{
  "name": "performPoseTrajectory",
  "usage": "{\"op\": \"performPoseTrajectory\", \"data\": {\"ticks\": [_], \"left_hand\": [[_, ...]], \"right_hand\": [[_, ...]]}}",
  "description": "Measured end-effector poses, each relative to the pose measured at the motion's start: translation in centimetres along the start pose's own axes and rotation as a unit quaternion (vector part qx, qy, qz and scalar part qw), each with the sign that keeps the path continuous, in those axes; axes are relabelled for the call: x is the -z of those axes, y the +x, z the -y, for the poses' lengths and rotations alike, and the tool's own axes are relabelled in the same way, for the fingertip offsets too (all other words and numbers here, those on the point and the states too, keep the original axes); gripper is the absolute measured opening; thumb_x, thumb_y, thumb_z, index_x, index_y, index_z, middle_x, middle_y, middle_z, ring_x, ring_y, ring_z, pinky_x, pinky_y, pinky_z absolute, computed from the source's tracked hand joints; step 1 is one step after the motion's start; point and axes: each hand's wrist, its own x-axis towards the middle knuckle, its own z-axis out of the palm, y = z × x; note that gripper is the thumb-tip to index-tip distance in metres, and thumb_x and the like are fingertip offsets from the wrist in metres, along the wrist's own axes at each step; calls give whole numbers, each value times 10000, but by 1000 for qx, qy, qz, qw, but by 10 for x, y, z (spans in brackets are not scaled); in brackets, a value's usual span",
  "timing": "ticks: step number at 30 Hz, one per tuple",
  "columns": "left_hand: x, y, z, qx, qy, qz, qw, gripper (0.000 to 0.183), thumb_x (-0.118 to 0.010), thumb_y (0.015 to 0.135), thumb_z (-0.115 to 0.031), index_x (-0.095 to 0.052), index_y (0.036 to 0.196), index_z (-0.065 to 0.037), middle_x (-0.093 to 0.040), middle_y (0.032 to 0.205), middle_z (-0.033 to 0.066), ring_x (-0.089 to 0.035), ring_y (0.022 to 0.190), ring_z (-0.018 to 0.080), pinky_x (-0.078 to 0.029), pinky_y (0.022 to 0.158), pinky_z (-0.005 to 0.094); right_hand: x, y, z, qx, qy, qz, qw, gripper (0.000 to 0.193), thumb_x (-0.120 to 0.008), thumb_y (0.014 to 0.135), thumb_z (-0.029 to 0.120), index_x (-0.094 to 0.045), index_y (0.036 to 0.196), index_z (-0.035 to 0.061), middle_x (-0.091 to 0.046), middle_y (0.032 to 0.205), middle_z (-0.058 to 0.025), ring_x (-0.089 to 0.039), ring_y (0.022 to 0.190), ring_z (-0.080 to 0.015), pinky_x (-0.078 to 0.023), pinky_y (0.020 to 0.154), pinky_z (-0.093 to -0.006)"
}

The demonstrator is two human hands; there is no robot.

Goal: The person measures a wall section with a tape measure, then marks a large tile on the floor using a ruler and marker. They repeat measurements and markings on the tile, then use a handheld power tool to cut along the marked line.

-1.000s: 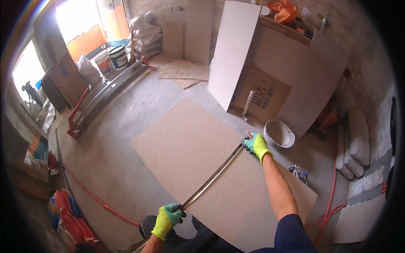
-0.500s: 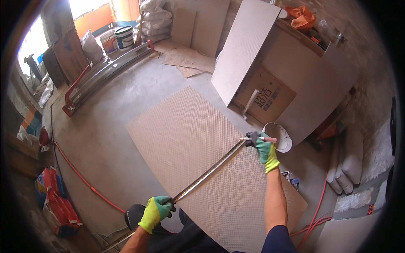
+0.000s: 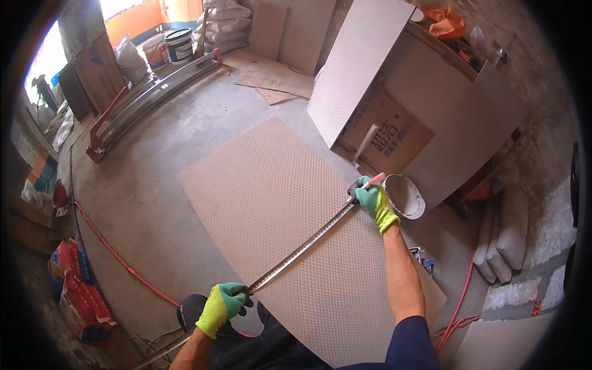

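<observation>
Clamps marker pen (image 3: pixel 375 179) in right hand (image 3: pixel 372 200) and, in left hand (image 3: pixel 223 304), a metal measuring tape (image 3: pixel 302 245): likely light, springy; best pinched near each end.

Around you spreads a grey floor (image 3: pixel 145 209); a rough wall (image 3: pixel 542 105) rises at your right, and an opening (image 3: pixel 47 58) glares white at far left.

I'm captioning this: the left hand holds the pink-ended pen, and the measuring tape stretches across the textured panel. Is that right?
Not quite: the head view shows the pink-ended pen in the right hand. The measuring tape does stretch across the textured panel.
</observation>
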Motion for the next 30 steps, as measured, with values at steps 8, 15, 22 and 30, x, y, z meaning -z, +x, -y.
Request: {"op": "performPoseTrajectory", "data": {"ticks": [8,15,22,30], "left_hand": [[0,1,2,-6,-5,0,1000,242,-472,821,25,-689,914,79,-709,729,106,-618,540,127,-502,508,270],[0,2,2,-7,-9,0,1000,236,-476,819,30,-685,918,78,-709,733,111,-620,540,128,-500,504,265],[1,2,3,3,-10,4,1000,247,-489,827,20,-686,958,90,-715,756,116,-621,550,132,-511,521,271],[2,2,4,5,-21,5,1000,237,-480,829,38,-683,939,91,-713,749,125,-614,531,135,-505,503,273]], "right_hand": [[-2,-8,28,-24,-101,1,995,174,-560,779,172,-627,821,17,-676,756,-122,-647,747,-219,-511,736,-350],[-4,-9,32,-27,-117,4,993,194,-578,787,197,-631,840,18,-664,757,-119,-629,745,-223,-504,749,-359],[-8,-6,27,-54,-103,5,993,206,-582,788,205,-634,859,19,-660,764,-118,-624,761,-223,-500,767,-360],[-8,-5,22,-9,-91,4,996,185,-570,801,185,-637,861,24,-665,769,-104,-624,760,-193,-500,743,-339]]}}
